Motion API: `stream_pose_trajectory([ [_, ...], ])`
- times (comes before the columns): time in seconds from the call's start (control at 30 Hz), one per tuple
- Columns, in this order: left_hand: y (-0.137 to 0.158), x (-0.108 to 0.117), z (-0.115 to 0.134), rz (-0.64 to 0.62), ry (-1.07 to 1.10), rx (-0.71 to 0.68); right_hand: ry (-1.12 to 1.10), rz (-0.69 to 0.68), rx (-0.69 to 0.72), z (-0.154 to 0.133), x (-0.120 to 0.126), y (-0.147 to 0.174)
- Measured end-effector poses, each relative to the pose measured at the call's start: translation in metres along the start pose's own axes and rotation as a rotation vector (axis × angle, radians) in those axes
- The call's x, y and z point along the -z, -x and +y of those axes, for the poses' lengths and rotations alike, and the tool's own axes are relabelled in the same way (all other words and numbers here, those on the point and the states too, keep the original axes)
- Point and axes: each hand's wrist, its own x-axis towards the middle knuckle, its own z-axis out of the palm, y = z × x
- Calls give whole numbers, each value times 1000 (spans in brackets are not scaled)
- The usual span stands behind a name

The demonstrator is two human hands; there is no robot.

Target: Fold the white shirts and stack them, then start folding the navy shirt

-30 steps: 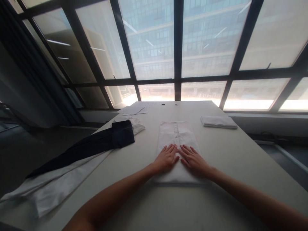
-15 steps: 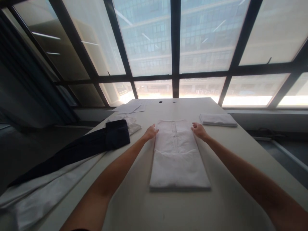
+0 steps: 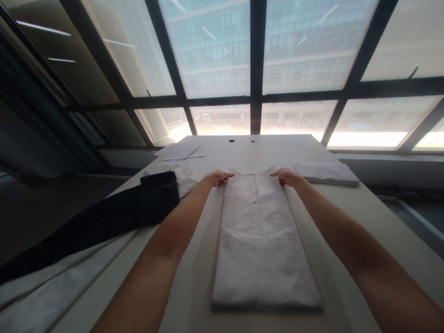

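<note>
left hand point(image 3: 219, 177): thumb and fingers pinching folded white shirt point(image 3: 258, 263) at its far left corner. right hand point(image 3: 286, 175): likewise, far right corner. shirt lies mid-table point(image 3: 280, 148), between left and right edges. finger undersides hidden. dark garment point(image 3: 145, 201) along table's left edge, cut off by view.

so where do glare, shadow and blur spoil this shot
Head view: glare washes out the lower part of the large dark-framed glass windows; head view: the long navy cloth is too dark to show much detail; head view: the near edge of the folded white cloth garment looks soft.
</note>
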Motion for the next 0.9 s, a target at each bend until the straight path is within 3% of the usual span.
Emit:
stream_pose_trajectory([
  [0.13,-3,-11,-1,-48,69,-49,-29,-79,-53,-1,2,-2],
  [0.33,8,-20,3,-40,266,-230,-140,-72,-11,-12,2,5],
  [0.57,53,4,12,-87,403,-556,-205,-168,245,-32,25,42],
  [0.77,102,27,5,-77,215,-817,58,-151,482,-48,40,102],
  [0.9,136,35,-14,-155,14,-910,299,-140,617,-37,41,148],
])
